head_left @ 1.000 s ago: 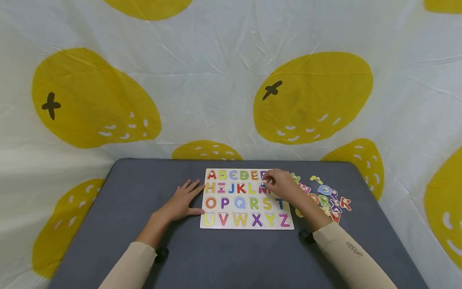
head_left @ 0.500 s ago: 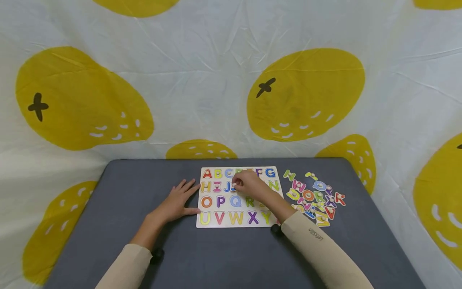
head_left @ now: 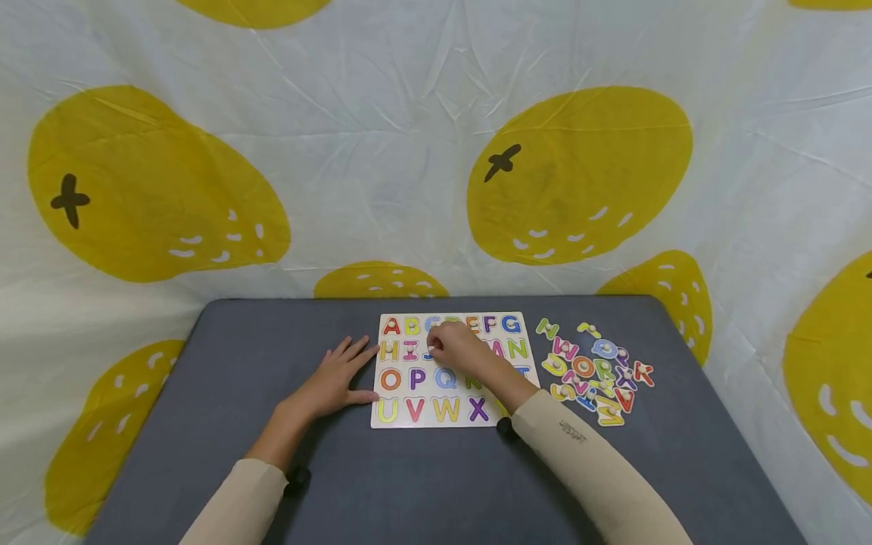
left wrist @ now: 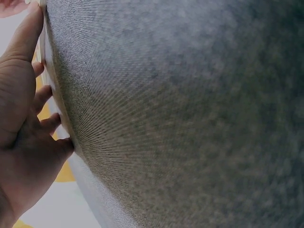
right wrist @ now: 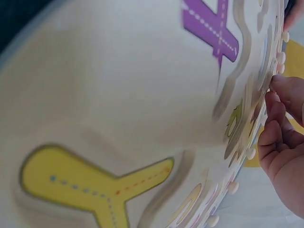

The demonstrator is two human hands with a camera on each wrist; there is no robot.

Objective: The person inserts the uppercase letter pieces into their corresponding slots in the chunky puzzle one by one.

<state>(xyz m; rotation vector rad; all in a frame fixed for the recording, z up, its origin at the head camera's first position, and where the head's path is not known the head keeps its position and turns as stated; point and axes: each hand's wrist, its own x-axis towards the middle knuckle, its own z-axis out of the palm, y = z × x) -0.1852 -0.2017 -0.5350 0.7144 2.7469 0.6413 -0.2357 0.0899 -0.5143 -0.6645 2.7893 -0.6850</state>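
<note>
A white alphabet puzzle board lies on the table, with letter-shaped recesses in rows. Pegged letters fill the top row as far as it shows, and the H and I. My right hand is over the second row at the J spot, thumb and fingers pinching the blue letter J puzzle piece, mostly hidden beneath the fingertips. In the right wrist view those fingers meet at the board surface. My left hand lies spread at the board's left edge, thumb and fingertips against it; the left wrist view shows its fingers along that edge.
Right of the board lies a loose heap of pegged letters, among them a green N, an orange O, a red K and a yellow M. Dark grey cloth covers the table; a patterned curtain hangs behind it.
My right hand has carried the blue J piece leftward across the board, from below the F to the J spot. My left hand stays at the board's left edge.
</note>
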